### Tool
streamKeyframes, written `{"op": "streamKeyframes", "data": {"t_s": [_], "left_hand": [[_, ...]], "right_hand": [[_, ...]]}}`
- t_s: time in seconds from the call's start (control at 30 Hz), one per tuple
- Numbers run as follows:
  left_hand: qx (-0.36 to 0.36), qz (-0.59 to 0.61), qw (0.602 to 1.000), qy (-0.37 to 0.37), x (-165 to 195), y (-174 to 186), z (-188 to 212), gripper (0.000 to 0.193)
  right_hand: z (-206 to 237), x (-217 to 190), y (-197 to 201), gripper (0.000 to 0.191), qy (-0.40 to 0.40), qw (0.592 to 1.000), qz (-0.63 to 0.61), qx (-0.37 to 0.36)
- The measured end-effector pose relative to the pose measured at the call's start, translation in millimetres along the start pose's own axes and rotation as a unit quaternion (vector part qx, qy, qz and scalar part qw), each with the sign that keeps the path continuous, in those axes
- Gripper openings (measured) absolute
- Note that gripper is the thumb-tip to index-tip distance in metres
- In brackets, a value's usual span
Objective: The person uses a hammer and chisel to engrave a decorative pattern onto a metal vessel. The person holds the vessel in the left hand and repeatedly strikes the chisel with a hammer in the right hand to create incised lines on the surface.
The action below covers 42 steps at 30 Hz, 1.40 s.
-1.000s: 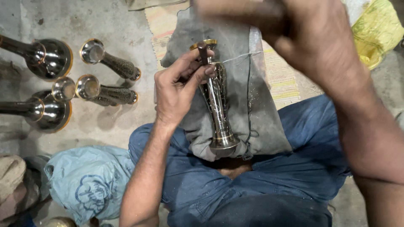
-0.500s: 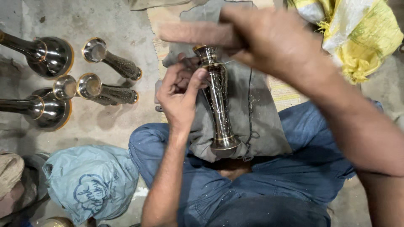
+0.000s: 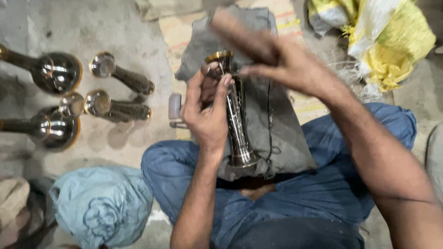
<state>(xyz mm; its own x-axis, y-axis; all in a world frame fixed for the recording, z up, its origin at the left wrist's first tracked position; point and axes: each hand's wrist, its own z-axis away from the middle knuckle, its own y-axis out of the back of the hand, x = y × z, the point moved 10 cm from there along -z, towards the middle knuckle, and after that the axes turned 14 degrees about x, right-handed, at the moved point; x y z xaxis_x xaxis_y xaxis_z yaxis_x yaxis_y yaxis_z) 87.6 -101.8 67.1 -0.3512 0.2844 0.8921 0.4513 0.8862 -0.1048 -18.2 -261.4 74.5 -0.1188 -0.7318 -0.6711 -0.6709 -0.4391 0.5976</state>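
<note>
On the concrete floor (image 3: 138,27) at far left lie several polished metal pieces (image 3: 60,73) with round bowls and long stems. A pale blue bag (image 3: 99,207) sits below them. The left hand (image 3: 207,113) is wrapped tight around the upper part of a tall metal stem (image 3: 237,124), which stands on a grey cloth (image 3: 281,133) over the lap. It looks stiff, fairly heavy and slick, so the narrow waist seems the safest hold. The right hand (image 3: 281,64) is blurred; it seems closed on a wooden block (image 3: 240,34). A yellow and white sack (image 3: 387,41) lies at top right.
</note>
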Motion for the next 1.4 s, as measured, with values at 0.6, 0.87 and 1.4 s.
{"op": "streamKeyframes", "data": {"t_s": [0.6, 0.87, 1.4], "left_hand": [[-0.002, -0.201, 0.964, -0.173, 33, -7, -3, 0.033], [-0.095, -0.179, 0.971, -0.13, 32, -19, -17, 0.026], [-0.321, -0.275, 0.893, -0.156, 29, -70, -33, 0.034]], "right_hand": [[0, -108, 90, 0.023, 0.246, 0.894, 0.342, 0.154], [9, -97, 93, 0.019, 0.225, 0.9, 0.336, 0.161], [44, 27, 73, 0.03, -0.163, 0.972, 0.035, 0.164]]}}
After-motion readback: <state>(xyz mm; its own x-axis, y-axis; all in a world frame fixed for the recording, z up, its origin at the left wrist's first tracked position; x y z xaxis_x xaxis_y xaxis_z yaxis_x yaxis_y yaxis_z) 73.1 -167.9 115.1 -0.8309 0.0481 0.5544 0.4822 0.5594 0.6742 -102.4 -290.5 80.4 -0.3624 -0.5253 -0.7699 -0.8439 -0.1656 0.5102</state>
